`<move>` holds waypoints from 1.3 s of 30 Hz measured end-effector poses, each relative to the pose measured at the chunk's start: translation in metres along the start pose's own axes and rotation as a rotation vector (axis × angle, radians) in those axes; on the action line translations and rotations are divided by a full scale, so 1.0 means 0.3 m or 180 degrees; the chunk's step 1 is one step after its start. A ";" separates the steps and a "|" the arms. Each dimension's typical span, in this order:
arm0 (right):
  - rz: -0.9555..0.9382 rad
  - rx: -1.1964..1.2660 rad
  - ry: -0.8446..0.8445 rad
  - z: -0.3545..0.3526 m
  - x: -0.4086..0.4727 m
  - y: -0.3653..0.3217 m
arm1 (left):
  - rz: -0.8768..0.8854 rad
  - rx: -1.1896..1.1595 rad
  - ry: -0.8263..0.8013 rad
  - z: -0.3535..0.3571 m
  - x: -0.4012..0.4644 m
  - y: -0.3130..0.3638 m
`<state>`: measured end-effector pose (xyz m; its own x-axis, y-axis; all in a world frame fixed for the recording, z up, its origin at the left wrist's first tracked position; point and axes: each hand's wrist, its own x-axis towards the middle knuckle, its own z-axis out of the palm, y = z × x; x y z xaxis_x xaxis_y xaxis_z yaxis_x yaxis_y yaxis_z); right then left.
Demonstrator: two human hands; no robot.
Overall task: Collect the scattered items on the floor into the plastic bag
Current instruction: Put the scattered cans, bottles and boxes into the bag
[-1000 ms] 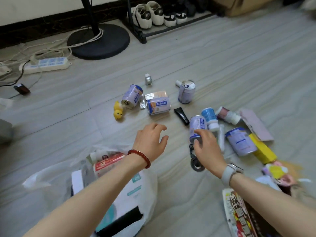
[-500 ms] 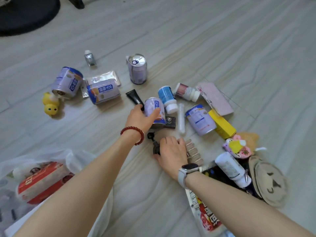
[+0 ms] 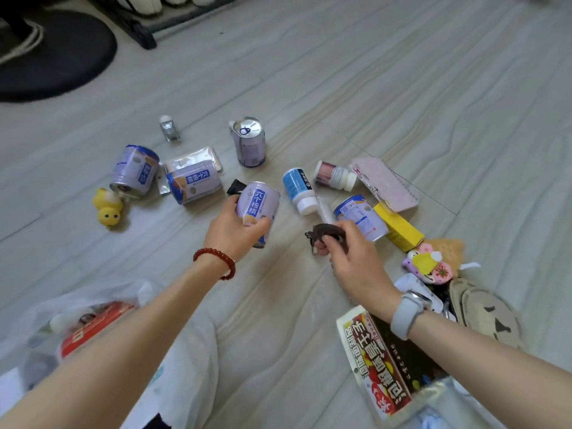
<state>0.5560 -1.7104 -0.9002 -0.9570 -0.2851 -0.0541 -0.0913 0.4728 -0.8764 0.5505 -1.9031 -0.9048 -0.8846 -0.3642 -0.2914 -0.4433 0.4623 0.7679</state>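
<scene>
A: Left hand [image 3: 235, 226]?
B: Gripping a lavender cylindrical drink can [image 3: 258, 209], lifting it off the grey wood-grain floor [image 3: 340, 88].
A: Right hand [image 3: 356, 261]?
B: Fingers curling round a small dark brown clip-like item [image 3: 326, 232]; can't tell exactly what it is.
A: Bag?
B: Translucent white plastic bag [image 3: 188, 345] is lying bottom-left, under the left forearm, holding a red packet [image 3: 93, 328]. More cans are lying scattered beyond.

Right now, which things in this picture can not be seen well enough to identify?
All in the head view:
- Dark item: the right hand covers most of it, so its type is unclear.
- Bag: the left arm and the picture edge hide most of its contents.
- Black tube: mostly behind the can in the left hand.
- Small bottle: too small to read.
</scene>
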 end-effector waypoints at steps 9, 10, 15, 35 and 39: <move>-0.0752 0.0947 -0.0373 0.214 -0.037 -0.328 | 0.0470 0.0285 0.0346 -0.469 -0.249 -0.097; -0.0834 0.1060 -0.0423 0.238 -0.049 -0.368 | 0.0402 0.0340 0.0402 -0.510 -0.271 -0.123; -0.1164 0.1398 -0.0489 0.326 -0.080 -0.517 | 0.0113 0.0615 0.0117 -0.664 -0.372 -0.260; -0.1341 0.1498 -0.1353 0.450 -0.176 -0.647 | 0.0573 0.1944 0.0669 -0.709 -0.413 -0.502; -0.1305 0.1261 -0.1784 0.502 -0.187 -0.662 | -0.0831 0.2149 0.0416 -0.791 -0.379 -0.562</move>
<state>0.6692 -1.9140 -0.7951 -0.5779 -0.7985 0.1689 -0.2005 -0.0617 -0.9777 0.7602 -2.1315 -0.8660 -0.7322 -0.6044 -0.3138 -0.6671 0.7293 0.1520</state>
